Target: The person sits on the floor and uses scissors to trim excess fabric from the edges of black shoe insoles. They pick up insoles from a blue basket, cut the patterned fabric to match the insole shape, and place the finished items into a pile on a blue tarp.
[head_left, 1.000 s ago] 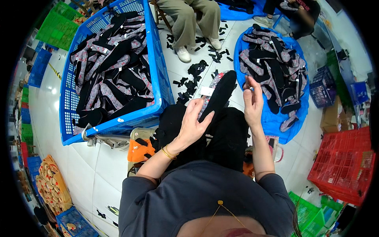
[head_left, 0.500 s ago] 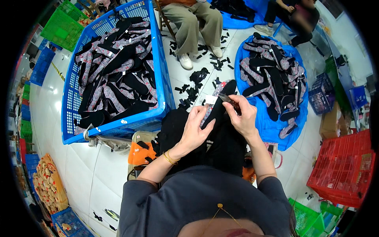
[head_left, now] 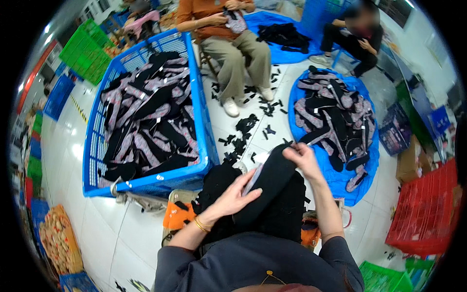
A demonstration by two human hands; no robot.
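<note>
Over my lap lies a fabric slipper (head_left: 272, 182), its long black sole turned up and a strip of pale patterned cloth along its left edge. My left hand (head_left: 237, 195) is closed on its left side, thumb across the black face. At the slipper's far end my right hand (head_left: 306, 160) pinches the edge. A small dark tip pokes out beside those fingers; whether a tool sits in the palm is hidden. Similar slippers fill the blue crate (head_left: 206, 141) to the left. More are heaped on a round blue cloth (head_left: 360, 192) to the right.
Black scraps (head_left: 238, 141) litter the floor ahead. Across from me a seated person (head_left: 214, 22) handles another piece; a second person (head_left: 357, 39) sits at the far right. A red crate (head_left: 421, 211) stands right, a green one (head_left: 384, 277) near right. Orange cloth (head_left: 176, 214) lies beside my left leg.
The slipper has turned so its black sole faces up, hiding most of the patterned cloth and white tag. The dark tool seen in my right hand is now mostly hidden. My view has tilted up.
</note>
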